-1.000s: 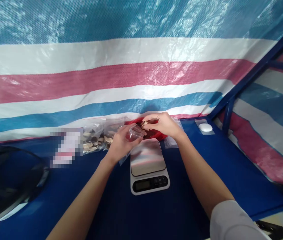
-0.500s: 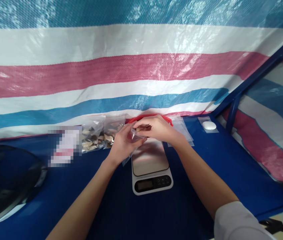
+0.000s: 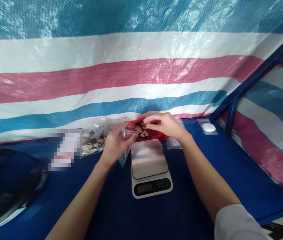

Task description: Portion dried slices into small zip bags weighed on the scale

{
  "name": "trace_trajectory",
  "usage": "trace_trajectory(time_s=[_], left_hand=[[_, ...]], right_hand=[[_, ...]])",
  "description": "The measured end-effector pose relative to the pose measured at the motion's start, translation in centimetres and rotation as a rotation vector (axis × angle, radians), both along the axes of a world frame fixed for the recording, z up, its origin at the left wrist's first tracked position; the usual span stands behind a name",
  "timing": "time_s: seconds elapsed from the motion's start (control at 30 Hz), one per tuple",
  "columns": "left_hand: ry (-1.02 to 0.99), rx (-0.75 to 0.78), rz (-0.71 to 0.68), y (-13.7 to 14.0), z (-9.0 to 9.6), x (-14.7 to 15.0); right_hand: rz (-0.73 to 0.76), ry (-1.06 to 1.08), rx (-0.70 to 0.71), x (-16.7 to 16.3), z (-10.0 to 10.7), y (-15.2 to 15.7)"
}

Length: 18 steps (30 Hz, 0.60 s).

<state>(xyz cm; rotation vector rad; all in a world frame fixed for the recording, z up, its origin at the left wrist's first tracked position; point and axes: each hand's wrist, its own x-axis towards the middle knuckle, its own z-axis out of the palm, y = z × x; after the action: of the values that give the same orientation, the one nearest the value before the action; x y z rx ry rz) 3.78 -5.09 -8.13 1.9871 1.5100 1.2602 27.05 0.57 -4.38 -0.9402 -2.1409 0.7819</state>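
My left hand is wrapped round the top of a clear plastic bag, holding its mouth spread. The bag's lower corner hangs beside a white digital kitchen scale with a shiny metal plate. Behind the scale stands a red tray holding several small tan-brown pieces, too small to name for certain. My right hand is over this tray, thumb and fingers apart just above the pieces. Nothing clearly shows between its fingertips.
A filled clear bag of tan and dark chunks stands left of my left hand. Flat clear bags lie right of the tray. Far right is a white oval object on a small bag; a large black round object sits left.
My right hand has left the bag's mouth and moved over the red tray, its fingers parting. My left hand has shifted slightly left with the bag, so the tray's pieces now show.
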Motion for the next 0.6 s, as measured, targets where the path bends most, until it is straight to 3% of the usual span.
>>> trace_trajectory(time_s=[0.17, 0.3, 0.43, 0.6], left_hand=[[0.021, -0.034, 0.013, 0.3, 0.0, -0.7], [-0.005, -0.035, 0.012, 0.3, 0.0, -1.0], [-0.002, -0.017, 0.023, 0.3, 0.0, -1.0], [-0.010, -0.037, 0.031, 0.3, -0.1, -0.9]], right_hand=[[-0.055, -0.383, -0.001, -0.2, -1.5, 0.9], [-0.086, -0.646, 0.079, -1.8, -2.7, 0.5], [-0.115, -0.799, 0.135, -3.1, -3.7, 0.2], [-0.145, -0.841, 0.157, -3.6, -4.3, 0.1]])
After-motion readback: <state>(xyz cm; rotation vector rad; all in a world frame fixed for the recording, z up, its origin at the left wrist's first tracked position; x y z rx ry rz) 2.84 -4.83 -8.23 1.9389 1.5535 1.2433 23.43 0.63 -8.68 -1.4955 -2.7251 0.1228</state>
